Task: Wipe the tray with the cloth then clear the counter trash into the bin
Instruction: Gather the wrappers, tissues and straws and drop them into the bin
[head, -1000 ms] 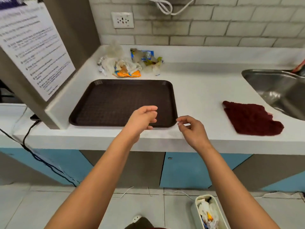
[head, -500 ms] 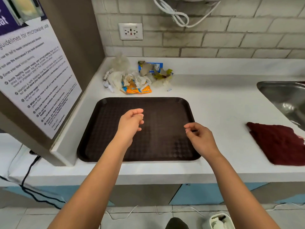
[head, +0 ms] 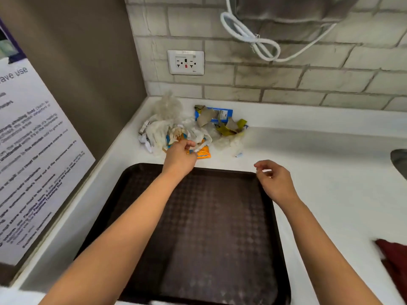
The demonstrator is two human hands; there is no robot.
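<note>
A dark brown tray lies on the white counter in front of me. Behind it, in the corner, sits a heap of trash: crumpled clear plastic, white paper, an orange wrapper and torn blue and yellow cardboard. My left hand reaches over the tray's far edge into the heap, and its thumb and fingers pinch a white scrap beside the orange wrapper. My right hand hovers over the tray's far right corner, loosely curled and holding nothing. The dark red cloth lies at the right edge. The bin is out of view.
A brown side wall with a printed notice stands close on the left. The brick back wall carries a socket and a hanging white cable. A corner of the metal sink shows at the right.
I have moved closer to the counter. My left hand has reached forward across the tray into the trash heap, and my right hand has followed to the tray's far right corner.
</note>
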